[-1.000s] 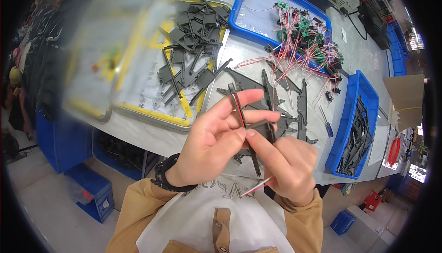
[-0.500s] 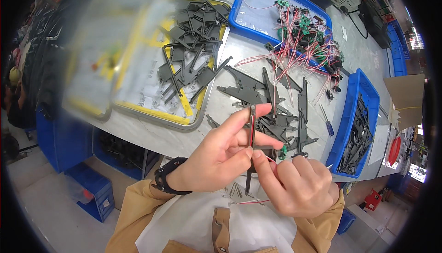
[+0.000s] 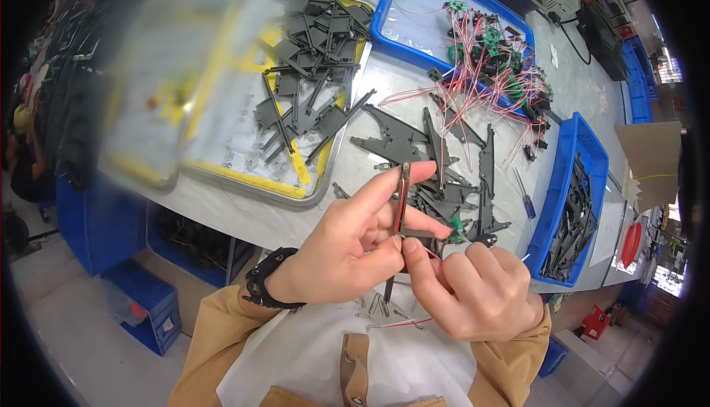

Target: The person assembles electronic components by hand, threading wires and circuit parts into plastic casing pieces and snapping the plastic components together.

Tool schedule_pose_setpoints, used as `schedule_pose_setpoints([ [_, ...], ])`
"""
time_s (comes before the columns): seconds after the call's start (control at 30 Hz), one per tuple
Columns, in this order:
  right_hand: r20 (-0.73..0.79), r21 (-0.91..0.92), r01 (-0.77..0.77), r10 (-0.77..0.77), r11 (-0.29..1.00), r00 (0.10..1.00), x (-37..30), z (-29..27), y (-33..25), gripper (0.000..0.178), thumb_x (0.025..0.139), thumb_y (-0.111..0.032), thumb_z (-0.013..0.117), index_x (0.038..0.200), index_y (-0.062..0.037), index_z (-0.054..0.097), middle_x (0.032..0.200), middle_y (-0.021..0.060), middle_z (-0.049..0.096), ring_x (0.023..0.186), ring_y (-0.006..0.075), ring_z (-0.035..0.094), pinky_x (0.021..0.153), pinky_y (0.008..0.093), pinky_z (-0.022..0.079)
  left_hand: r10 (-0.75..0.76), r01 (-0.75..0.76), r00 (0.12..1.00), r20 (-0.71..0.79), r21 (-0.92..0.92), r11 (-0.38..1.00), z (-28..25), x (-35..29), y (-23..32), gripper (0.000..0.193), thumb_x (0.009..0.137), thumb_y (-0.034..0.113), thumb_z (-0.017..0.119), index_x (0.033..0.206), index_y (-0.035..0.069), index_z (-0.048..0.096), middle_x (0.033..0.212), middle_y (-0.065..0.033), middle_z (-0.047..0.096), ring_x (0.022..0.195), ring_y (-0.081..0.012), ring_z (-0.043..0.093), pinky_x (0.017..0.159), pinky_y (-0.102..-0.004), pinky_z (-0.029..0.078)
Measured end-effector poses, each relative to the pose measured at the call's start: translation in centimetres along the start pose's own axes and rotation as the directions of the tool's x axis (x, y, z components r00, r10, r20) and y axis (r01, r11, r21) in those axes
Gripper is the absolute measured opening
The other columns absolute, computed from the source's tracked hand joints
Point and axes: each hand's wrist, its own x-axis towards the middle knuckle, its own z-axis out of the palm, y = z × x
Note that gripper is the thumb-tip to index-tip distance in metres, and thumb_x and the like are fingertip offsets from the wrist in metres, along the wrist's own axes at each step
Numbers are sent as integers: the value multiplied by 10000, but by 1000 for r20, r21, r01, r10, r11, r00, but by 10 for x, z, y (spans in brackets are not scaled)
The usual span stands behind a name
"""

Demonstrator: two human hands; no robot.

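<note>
Your left hand (image 3: pixel 347 251) pinches the dark strip (image 3: pixel 389 290); your right hand (image 3: pixel 481 292), fingers curled, holds the red wire (image 3: pixel 401 211) beside it. Step, likely: pressing wire into groove; next calls for steady thumb pressure. Loose brackets (image 3: pixel 396 139) crowd just beyond; more room over your apron (image 3: pixel 296 355), this side of the bench (image 3: pixel 259 218) edge.

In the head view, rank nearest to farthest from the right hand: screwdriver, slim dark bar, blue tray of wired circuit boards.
1. Slim dark bar, in the left hand, just left.
2. Screwdriver, ahead, to the right.
3. Blue tray of wired circuit boards, farther ahead.
</note>
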Motion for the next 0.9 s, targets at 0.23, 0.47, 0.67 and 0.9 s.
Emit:
schedule_pose_setpoints([
  [0.23, -8, 226, -185, 192, 956, 981, 6, 12, 8, 265, 622, -56, 587, 884, -52, 627, 539, -17, 333, 421, 84, 395, 344, 231, 315, 96, -13, 986, 133, -520, 854, -11, 6, -19, 616, 798, -54, 441, 1341, 40, 166, 1258, -176, 409, 1075, -172, 471, 882, -309, 404],
  [0.47, -15, 535, -329, 398, 778, 917, -13, 50, 11, 356, 618, 53, 589, 965, -24, 571, 682, 76, 567, 500, 172, 545, 416, 275, 423, -61, 53, 998, 6, -576, 816, 1, 2, -38, 473, 885, 52, 404, 1330, 45, 244, 1284, -100, 349, 1086, -161, 448, 779, -300, 473],
  [0.67, 127, 853, -380, 564, 357, 816, -32, 58, 6, 228, 724, 69, 599, 934, 39, 517, 759, 102, 608, 489, 160, 561, 438, 251, 440, -190, 142, 975, -112, -341, 929, -12, 0, -41, 356, 909, 107, 378, 1238, -29, 364, 1030, -111, 562, 563, -94, 535, 478, -201, 446],
  [0.9, 2, 863, -261, 513, 433, 858, -35, 67, 8, 154, 801, 19, 508, 954, 38, 514, 786, 127, 579, 674, 222, 561, 616, 304, 461, -38, -32, 955, -296, -225, 974, -11, -1, -37, 157, 849, 42, 455, 984, -37, 472, 790, -130, 628, 442, -22, 445, 383, -152, 299],
])
